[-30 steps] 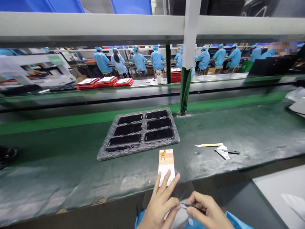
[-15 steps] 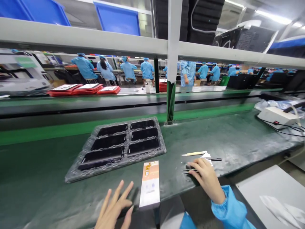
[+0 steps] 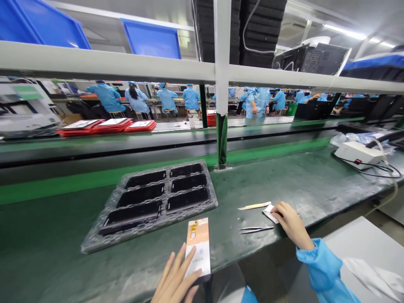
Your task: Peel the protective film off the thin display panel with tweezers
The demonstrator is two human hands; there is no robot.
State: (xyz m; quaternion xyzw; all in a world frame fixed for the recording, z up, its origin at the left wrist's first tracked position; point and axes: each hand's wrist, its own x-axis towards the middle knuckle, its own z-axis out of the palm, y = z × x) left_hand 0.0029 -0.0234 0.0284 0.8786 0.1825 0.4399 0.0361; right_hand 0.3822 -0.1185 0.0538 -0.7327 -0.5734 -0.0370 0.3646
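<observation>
My left hand (image 3: 175, 280) lies flat with fingers stretched out, its fingertips on the near end of a white and orange panel (image 3: 198, 246) at the front edge of the green bench. My right hand (image 3: 289, 221) reaches right, fingers curled over a small white packet (image 3: 269, 211); whether it grips the packet I cannot make out. Tweezers (image 3: 255, 229) lie loose on the bench just left of that hand. A thin pale stick (image 3: 254, 206) lies beyond them. A grey tray (image 3: 104, 235) with dark panels in its pockets sits behind the white panel.
A white post (image 3: 222, 84) rises behind the tray. A white box with cables (image 3: 358, 153) stands at the far right. Red trays (image 3: 107, 125) lie on the far conveyor. People in blue coats (image 3: 164, 99) sit at benches beyond. A grey surface with white paper (image 3: 372, 269) lies low right.
My right hand has let go of the tweezers, which now lie on the bench, and moved right onto the white packet. My left hand moved right onto the panel's near end.
</observation>
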